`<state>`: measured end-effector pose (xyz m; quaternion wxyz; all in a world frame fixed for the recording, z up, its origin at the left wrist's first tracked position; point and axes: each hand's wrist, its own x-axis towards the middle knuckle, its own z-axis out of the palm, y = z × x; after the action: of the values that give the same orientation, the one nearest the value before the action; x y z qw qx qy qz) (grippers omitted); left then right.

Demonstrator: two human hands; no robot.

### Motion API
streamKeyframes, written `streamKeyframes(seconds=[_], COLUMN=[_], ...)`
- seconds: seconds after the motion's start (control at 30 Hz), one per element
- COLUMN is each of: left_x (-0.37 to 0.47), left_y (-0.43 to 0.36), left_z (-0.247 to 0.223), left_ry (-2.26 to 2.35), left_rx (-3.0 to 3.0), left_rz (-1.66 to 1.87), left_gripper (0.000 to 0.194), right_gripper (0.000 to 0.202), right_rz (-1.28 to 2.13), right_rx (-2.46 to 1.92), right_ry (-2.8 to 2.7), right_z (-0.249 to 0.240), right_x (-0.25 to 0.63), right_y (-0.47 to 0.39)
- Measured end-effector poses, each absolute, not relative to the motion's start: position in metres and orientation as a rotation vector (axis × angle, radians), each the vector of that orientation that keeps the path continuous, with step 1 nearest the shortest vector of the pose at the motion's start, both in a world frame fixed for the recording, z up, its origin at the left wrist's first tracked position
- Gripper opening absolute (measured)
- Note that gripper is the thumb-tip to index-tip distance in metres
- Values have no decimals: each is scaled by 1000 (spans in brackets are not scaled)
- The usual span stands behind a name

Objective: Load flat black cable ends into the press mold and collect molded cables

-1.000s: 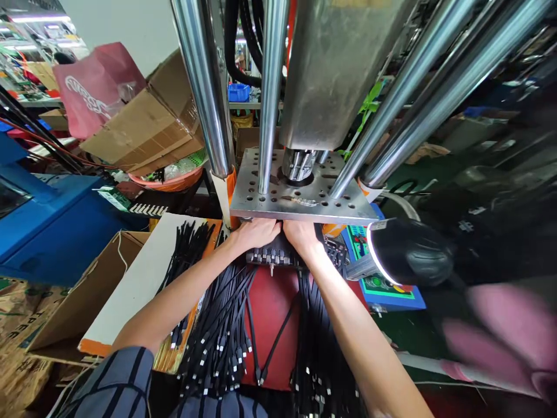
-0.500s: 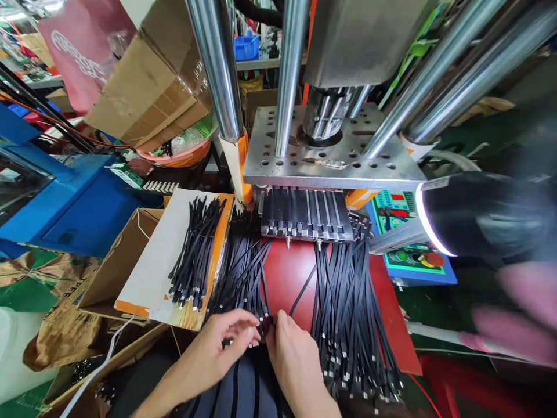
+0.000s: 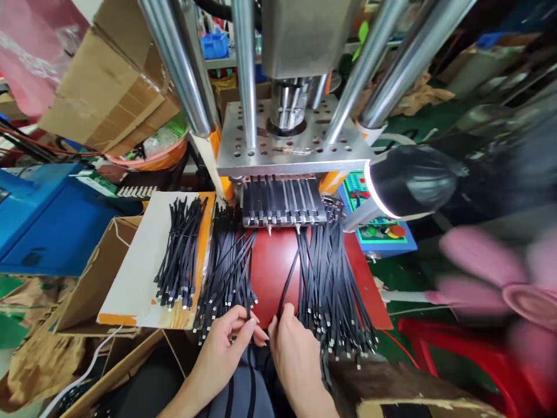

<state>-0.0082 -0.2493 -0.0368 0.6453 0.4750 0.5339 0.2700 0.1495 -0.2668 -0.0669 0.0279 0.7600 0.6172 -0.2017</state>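
Right hand (image 3: 297, 354) pinches a black cable (image 3: 288, 277), left hand (image 3: 224, 348) just apart, its grip unclear; cable judged light, flexible, best held near its end.

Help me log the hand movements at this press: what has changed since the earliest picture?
Both the left hand and right hand have come out from under the metal plate, back towards the person. The right now pinches a black cable; the left's hold is unclear. The plate still sits over the fixture, and cable bunches still lie either side.
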Motion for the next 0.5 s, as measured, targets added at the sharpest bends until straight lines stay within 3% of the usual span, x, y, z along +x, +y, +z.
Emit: streamKeyframes(seconds=[0.07,0.27,0.47,0.5], left_x=[-9,12,18,17], left_y=[-248,-242,-235,-236], left_z=[-40,-49,-31,-29], left_ry=[1244,1115,1041,1015], left_rx=[1154,863,651,733], left_rz=[511,516,484,443], left_gripper=[35,47,48,47], right_gripper=[17,14,5,12], right_rz=[-767,-1777,-2114,-2192], right_rx=[2336,2149,1757,1773], right_ry=[1943,2280,2233,2206], right_z=[-59,-18,-16,-17], right_x=[158,193,222,227], right_y=[-265,-296,-306,-302])
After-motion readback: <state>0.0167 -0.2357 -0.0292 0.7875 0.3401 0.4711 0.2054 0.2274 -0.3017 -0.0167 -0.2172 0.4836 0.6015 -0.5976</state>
